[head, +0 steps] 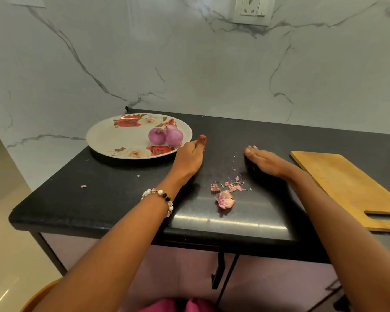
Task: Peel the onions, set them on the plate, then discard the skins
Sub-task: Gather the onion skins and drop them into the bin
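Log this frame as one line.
two peeled purple onions on floral plate | pink skin scraps on black counter | left hand curled, empty | right hand flat

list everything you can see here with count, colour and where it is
onions: 2, purple, peeled, on the plate's right side
plate: 1, white with red roses, back left of counter
onion skins: several scraps, pink, counter between the hands, one stray at left
cutting board: 1, wooden, right of counter
counter: 1, black
wall socket: 1, white, marble wall
bracelet: 1, beaded, left wrist
left hand: curled, beside plate
right hand: flat on counter
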The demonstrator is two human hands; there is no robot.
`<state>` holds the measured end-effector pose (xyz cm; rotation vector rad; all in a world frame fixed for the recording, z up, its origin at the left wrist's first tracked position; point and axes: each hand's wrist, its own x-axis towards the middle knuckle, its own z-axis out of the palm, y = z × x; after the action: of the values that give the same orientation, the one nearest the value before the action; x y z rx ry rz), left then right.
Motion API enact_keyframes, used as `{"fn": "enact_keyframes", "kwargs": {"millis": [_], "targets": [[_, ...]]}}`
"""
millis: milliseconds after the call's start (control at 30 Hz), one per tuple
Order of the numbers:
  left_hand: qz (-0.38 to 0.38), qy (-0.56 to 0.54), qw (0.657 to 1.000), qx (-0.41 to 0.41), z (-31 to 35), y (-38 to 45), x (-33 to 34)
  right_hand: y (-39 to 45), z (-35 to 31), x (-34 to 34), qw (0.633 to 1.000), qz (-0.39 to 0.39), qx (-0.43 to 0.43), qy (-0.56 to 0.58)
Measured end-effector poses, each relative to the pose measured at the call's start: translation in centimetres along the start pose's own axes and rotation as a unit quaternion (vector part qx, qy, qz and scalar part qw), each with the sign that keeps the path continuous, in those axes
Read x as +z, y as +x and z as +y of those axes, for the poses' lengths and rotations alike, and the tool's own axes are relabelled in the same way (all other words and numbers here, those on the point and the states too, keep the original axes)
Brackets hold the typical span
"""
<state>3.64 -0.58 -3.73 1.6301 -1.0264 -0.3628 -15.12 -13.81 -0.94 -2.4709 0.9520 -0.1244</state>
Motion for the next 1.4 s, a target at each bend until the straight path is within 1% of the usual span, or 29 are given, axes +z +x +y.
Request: {"fn": "enact_keyframes", "kwargs": {"millis": [100, 267, 333, 367, 400, 467, 500, 533, 567, 600, 633, 667, 700, 767, 800, 833, 867, 900, 933, 967, 1000, 1067, 1133, 1200, 1267, 1333, 1400], "targets": [[0.001, -0.015, 1.0, 0.003, -0.1, 0.1, -0.1, 0.4, -1.8, 1.7, 0.998, -0.033, -0.058, -0.021], [-0.011, -0.022, 1.0, 0.003, -0.5, 0.3, 0.0, -3.7, -2.6, 3.0, 0.982, -0.105, -0.153, 0.035], [-0.016, -0.022, 1.0, 0.005, -0.6, 0.3, 0.0, -6.4, -2.4, 2.8, 0.974, -0.134, -0.169, 0.075], [-0.02, -0.023, 1.0, 0.004, -0.4, 0.2, -0.1, -7.4, -2.2, 2.5, 0.972, -0.134, -0.162, 0.105], [-0.026, -0.021, 0.999, 0.002, -0.3, 0.0, -0.1, -8.2, -1.8, 2.2, 0.974, -0.111, -0.147, 0.136], [-0.054, -0.001, 0.999, -0.001, -0.1, -0.6, -0.1, -8.7, -0.9, 2.0, 0.98, -0.01, -0.095, 0.176], [-0.076, 0.013, 0.997, -0.005, 0.2, -1.3, 0.0, -8.9, -0.7, 2.1, 0.983, 0.037, -0.06, 0.171], [-0.097, 0.025, 0.995, -0.007, 0.5, -2.0, 0.0, -8.9, -1.0, 2.4, 0.987, 0.055, -0.033, 0.148], [-0.115, 0.031, 0.993, -0.007, 0.8, -2.9, 0.0, -9.0, -1.6, 3.1, 0.993, 0.049, -0.018, 0.104], [-0.132, 0.034, 0.991, -0.001, 1.1, -3.7, 0.2, -9.0, -2.5, 4.0, 0.998, 0.03, -0.019, 0.052], [-0.148, 0.032, 0.988, 0.004, 1.5, -4.6, 0.3, -9.0, -3.5, 4.9, 0.999, 0.015, -0.034, 0.023], [-0.163, 0.013, 0.987, 0.0, 1.9, -5.7, 0.3, -9.2, -4.8, 5.7, 0.998, 0.006, -0.055, 0.028], [-0.18, -0.038, 0.983, -0.014, 2.3, -6.6, 0.4, -9.4, -5.7, 6.2, 0.996, -0.004, -0.076, 0.054], [-0.21, -0.164, 0.962, -0.059, 2.8, -8.3, 0.4, -9.9, -6.7, 6.6, 0.981, -0.024, -0.113, 0.157], [-0.19, -0.205, 0.957, -0.076, 3.3, -9.1, 0.2, -10.1, -6.7, 6.2, 0.97, -0.006, -0.107, 0.218], [-0.146, -0.23, 0.958, -0.085, 3.7, -9.8, -0.4, -9.9, -6.4, 5.7, 0.962, 0.035, -0.085, 0.258], [-0.088, -0.245, 0.962, -0.088, 4.2, -10.5, -0.9, -9.7, -6.0, 5.1, 0.96, 0.069, -0.066, 0.264], [-0.024, -0.262, 0.96, -0.095, 4.4, -11.2, -1.5, -9.3, -5.6, 4.8, 0.966, 0.089, -0.055, 0.235], [0.031, -0.288, 0.951, -0.11, 4.8, -11.9, -2.1, -9.0, -5.4, 4.6, 0.975, 0.094, -0.048, 0.194], [0.066, -0.316, 0.938, -0.127, 5.3, -12.6, -2.7, -8.8, -5.6, 4.5, 0.984, 0.084, -0.046, 0.151], [0.071, -0.343, 0.925, -0.145, 5.8, -13.6, -3.3, -8.9, -6.0, 4.7, 0.991, 0.06, -0.051, 0.11], [0.019, -0.385, 0.904, -0.186, 6.4, -15.8, -4.1, -8.8, -6.7, 5.7, 0.995, 0.004, -0.097, 0.026], [-0.067, -0.405, 0.877, -0.251, 6.5, -18.1, -4.4, -9.0, -7.2, 6.5, 0.988, -0.033, -0.153, -0.005], [-0.163, -0.394, 0.844, -0.327, 5.8, -20.3, -4.0, -9.7, -7.1, 6.6, 0.98, -0.06, -0.187, 0.022], [-0.231, -0.395, 0.8, -0.389, 4.5, -22.0, -3.0, -11.0, -6.8, 6.1, 0.974, -0.084, -0.194, 0.081], [-0.248, -0.446, 0.745, -0.429, 2.9, -22.5, -1.5, -12.1, -6.6, 5.4, 0.965, -0.075, -0.182, 0.173], [-0.225, -0.516, 0.696, -0.446, 2.0, -22.4, 0.1, -12.3, -5.9, 4.7, 0.961, -0.008, -0.155, 0.23]]}}
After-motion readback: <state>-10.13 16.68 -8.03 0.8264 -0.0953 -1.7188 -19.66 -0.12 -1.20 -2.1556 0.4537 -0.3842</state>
